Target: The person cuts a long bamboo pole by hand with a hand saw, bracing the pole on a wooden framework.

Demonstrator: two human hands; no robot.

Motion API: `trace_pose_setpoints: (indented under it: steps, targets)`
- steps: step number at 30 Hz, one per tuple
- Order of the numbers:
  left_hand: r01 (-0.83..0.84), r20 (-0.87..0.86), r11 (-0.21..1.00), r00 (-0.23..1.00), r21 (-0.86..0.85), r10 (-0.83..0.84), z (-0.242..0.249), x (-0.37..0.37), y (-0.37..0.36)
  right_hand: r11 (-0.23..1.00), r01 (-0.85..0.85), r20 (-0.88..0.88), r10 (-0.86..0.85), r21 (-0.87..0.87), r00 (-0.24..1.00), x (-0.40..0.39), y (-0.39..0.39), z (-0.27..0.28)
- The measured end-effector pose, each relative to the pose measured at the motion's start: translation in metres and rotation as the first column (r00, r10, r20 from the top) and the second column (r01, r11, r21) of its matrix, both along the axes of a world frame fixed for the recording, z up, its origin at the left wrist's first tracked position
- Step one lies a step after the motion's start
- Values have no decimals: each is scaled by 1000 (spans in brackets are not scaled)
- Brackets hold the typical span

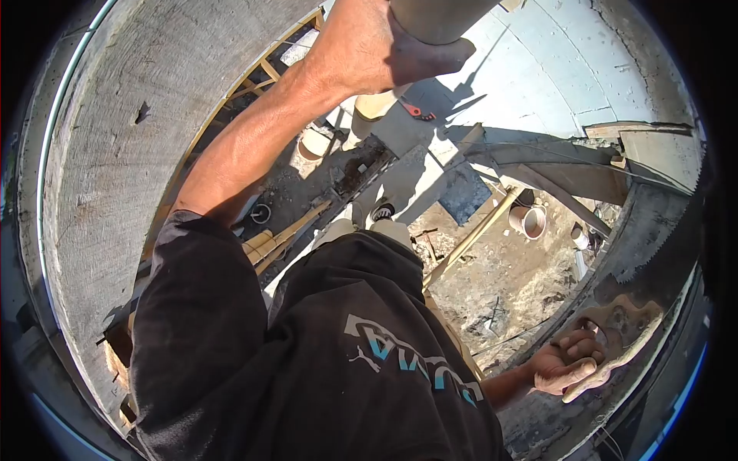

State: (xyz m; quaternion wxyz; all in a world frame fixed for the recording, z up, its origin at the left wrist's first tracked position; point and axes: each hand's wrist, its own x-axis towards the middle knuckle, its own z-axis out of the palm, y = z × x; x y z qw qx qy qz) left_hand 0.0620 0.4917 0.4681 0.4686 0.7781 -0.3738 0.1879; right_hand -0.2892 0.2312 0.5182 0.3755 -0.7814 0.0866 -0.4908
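Observation:
My left hand is raised close to the camera, its thumb stretched along the lower edge of a smooth grey-brown thing with a rounded end. The top of the frame cuts that thing off, and its kind does not show. Low on the right, my right hand has its fingers curled through the opening of a hand saw's worn wooden handle. The toothed saw blade points up along the right side, partly in shadow.
Curved concrete walls surround me. Below my shoes are boards and a narrow ledge. A wooden pole crosses over rubble ground with a bucket. Ahead, a red tool lies by pale panels; another bucket stands left.

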Motion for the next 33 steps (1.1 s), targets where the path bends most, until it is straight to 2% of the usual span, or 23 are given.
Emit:
trace_pose_setpoints:
  steps: [6,18,21,27,30,33]
  targets:
    - [-5,-16,1000,1000,5,5,7,4,6,997,-75,-24,76,33,997,-4,-7,-1]
    - [-3,-48,999,999,-48,1,8,-2,-15,990,32,-24,-29,139,999,-13,-3,-4]
    - [-10,-52,998,999,-67,7,8,-6,-19,988,-5,-28,9,151,1000,-12,-3,-4]
    - [-66,-81,989,995,-135,55,-1,-18,-13,989,-16,-35,21,149,999,-11,-3,-8]
    - [-108,-98,977,991,-181,92,-8,-20,-5,983,-90,-45,99,160,994,-10,-10,-11]
    - [-142,-124,968,985,-206,118,-13,-25,1,985,-68,-26,73,159,997,0,-5,-18]
